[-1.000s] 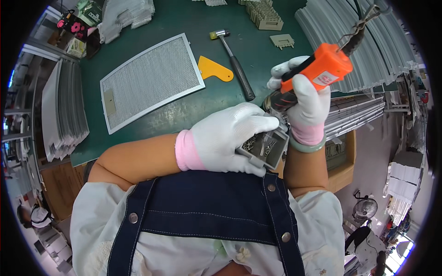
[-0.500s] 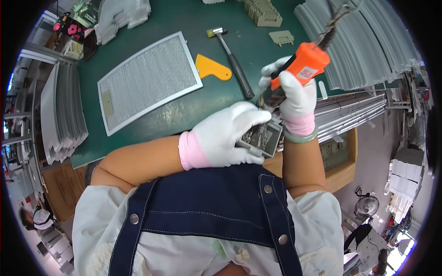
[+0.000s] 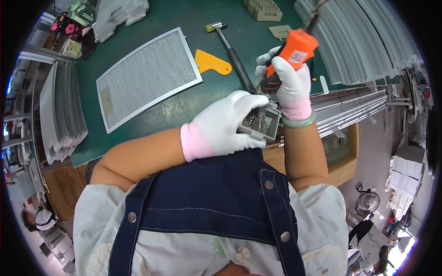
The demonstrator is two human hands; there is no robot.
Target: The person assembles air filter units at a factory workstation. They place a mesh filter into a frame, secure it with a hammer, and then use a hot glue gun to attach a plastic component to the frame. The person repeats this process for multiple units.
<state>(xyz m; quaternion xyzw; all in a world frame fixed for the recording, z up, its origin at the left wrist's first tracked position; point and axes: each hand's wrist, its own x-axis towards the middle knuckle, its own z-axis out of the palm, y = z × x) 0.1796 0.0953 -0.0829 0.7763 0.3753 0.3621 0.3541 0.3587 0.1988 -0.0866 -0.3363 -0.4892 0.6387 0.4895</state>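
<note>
My left hand (image 3: 225, 124), in a white glove with a pink cuff, grips a small grey open box (image 3: 272, 125) by its left side. Small metal pieces (image 3: 251, 122) lie inside the box, too fine to name. My right hand (image 3: 292, 85), gloved the same way, is closed around an orange and black electric screwdriver (image 3: 297, 48) with a cord at its upper end. The screwdriver's lower end points down into the box; its tip is hard to make out among the pieces.
On the green table (image 3: 152, 149) lie a framed mesh panel (image 3: 147, 78), a yellow scraper (image 3: 212, 63) and a black-handled hammer (image 3: 237, 64). Stacked pale panels stand left (image 3: 62, 110) and right (image 3: 359, 41). Beige plastic parts (image 3: 263, 10) sit at the back.
Both hands have shifted slightly away from my body, with the box and the screwdriver. The screwdriver's upper end has swung left and now stands a little farther off.
</note>
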